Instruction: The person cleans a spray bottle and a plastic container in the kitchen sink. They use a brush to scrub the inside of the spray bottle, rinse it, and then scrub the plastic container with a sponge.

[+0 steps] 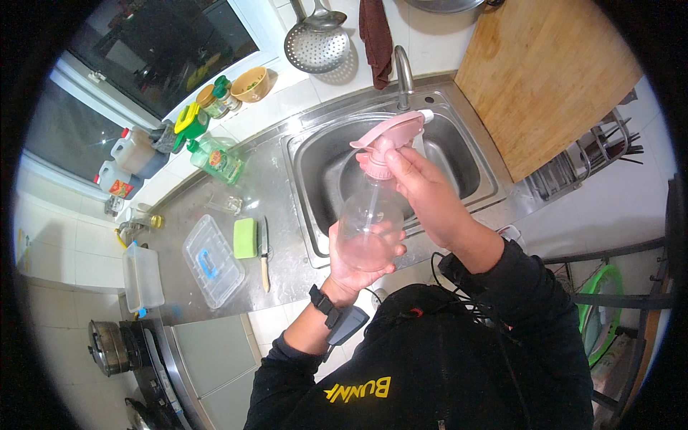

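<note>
A clear spray bottle (367, 228) with a pinkish tint stands nearly upright in front of me, over the near edge of the steel sink (320, 240). My left hand (342, 271) cradles its lower body, fingers wrapped round behind it and partly seen through the plastic. At the top, my right hand (424, 185) grips the neck below the pink spray head (398, 132), thumb against the collar. The nozzle points to the right. Some of the right fingers are hidden behind the neck.
Left of the sink lie a knife (264, 251), a green sponge (245, 238) and a clear plastic lid (213, 261). Green dish soap (218, 163) stands by the sill. Behind the spray head rises the faucet (404, 79); a wooden board (541, 79) leans at right.
</note>
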